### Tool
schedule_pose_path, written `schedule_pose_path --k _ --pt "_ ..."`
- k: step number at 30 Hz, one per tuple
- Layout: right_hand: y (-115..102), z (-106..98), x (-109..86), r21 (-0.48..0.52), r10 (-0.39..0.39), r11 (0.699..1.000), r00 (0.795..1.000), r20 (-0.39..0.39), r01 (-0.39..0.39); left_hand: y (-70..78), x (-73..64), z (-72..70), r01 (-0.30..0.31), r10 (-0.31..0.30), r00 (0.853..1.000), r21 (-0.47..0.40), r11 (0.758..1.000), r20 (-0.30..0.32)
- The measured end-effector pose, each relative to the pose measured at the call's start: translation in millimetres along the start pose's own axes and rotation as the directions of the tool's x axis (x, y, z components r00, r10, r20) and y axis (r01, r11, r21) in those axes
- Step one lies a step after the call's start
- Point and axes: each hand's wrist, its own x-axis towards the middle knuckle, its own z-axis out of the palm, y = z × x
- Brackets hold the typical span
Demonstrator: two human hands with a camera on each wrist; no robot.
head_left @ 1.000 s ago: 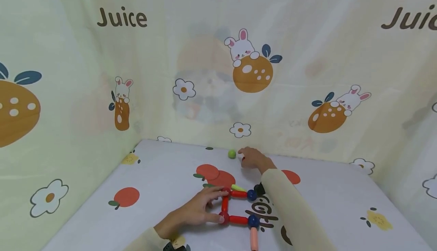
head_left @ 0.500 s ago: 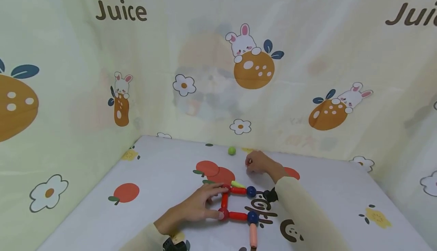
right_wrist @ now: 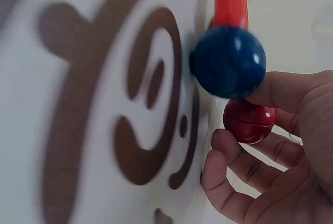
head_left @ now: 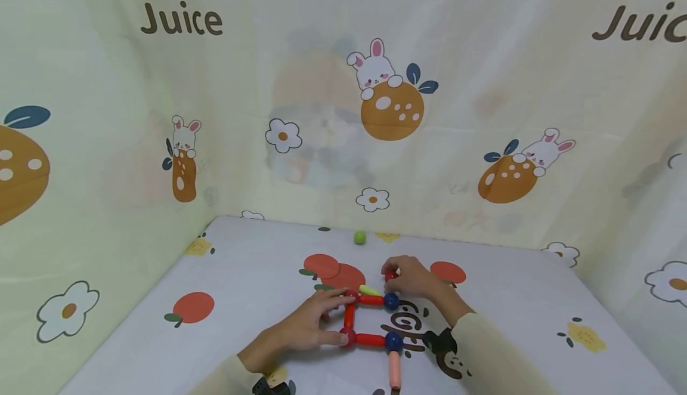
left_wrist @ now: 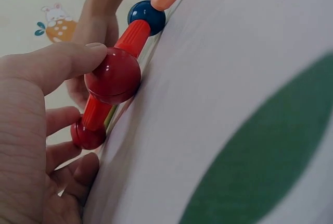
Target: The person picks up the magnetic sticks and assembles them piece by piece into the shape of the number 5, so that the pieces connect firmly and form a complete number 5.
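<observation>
A flat three-sided shape built of toy rods and balls lies on the table: red rods (head_left: 371, 340), two red balls (left_wrist: 113, 75) at the left corners and two blue balls (head_left: 393, 341) on the right. From the near blue ball a pink rod (head_left: 395, 370) points toward me. My left hand (head_left: 308, 323) holds the left side, its thumb on the near red ball and fingers around the far one. Just beyond the far blue ball (right_wrist: 229, 62), my right hand (head_left: 413, 278) pinches a loose red ball (right_wrist: 250, 121) between thumb and fingers.
A yellow-green rod (head_left: 370, 290) lies right behind the far red rod. Farther back, a small green ball (head_left: 359, 237) sits near the foot of the printed cloth wall (head_left: 322, 162). Fruit-patterned cloth covers the table (head_left: 257, 246).
My right hand has drawn back from beside the green ball toward the far blue ball, its fingers closing on the red ball. The left hand stays on the toy shape.
</observation>
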Motion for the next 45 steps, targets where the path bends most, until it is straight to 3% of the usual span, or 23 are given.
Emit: schedule_pose_path --k 6,18,22,26,29,34,41,45 --pt "-0.9 6.5 -16.7 0.022 -0.051 0.998 0.998 -0.029 0.051 -0.1 -0.2 -0.9 0.019 -0.019 1.0 -0.014 1.0 0.002" --pt "-8.8 7.6 -41.4 0.058 -0.025 0.998 0.989 -0.147 0.033 -0.2 0.3 -0.5 0.034 -0.034 0.999 -0.022 0.999 0.009" --pt "-12.2 13.3 -48.4 0.158 0.007 0.987 0.989 -0.146 0.016 0.5 0.0 -1.0 0.041 -0.041 0.999 -0.018 0.999 0.007" --pt "-14.2 19.6 -52.1 0.292 0.04 0.957 0.988 -0.146 0.004 1.3 -0.4 -1.0 0.037 -0.037 0.999 -0.021 0.999 0.007" --pt "-14.3 23.7 -52.2 0.327 0.064 0.945 0.983 -0.172 -0.004 1.4 -0.5 -0.6 0.032 -0.032 0.999 -0.021 0.999 0.006" --pt "-13.5 25.2 -52.3 0.313 0.08 0.95 0.976 -0.202 -0.013 1.5 -0.4 -0.1 0.031 -0.03 1.0 -0.021 0.999 0.001" --pt "-15.2 15.8 -61.9 0.238 0.019 0.97 0.954 -0.3 0.055 -0.6 1.0 0.9 0.022 -0.022 1.0 -0.022 1.0 0.005" --pt "-17.7 13.4 -68.1 0.295 0.011 0.952 0.955 -0.297 0.081 -1.0 0.5 -0.3 0.029 -0.029 1.0 -0.02 0.999 0.004"
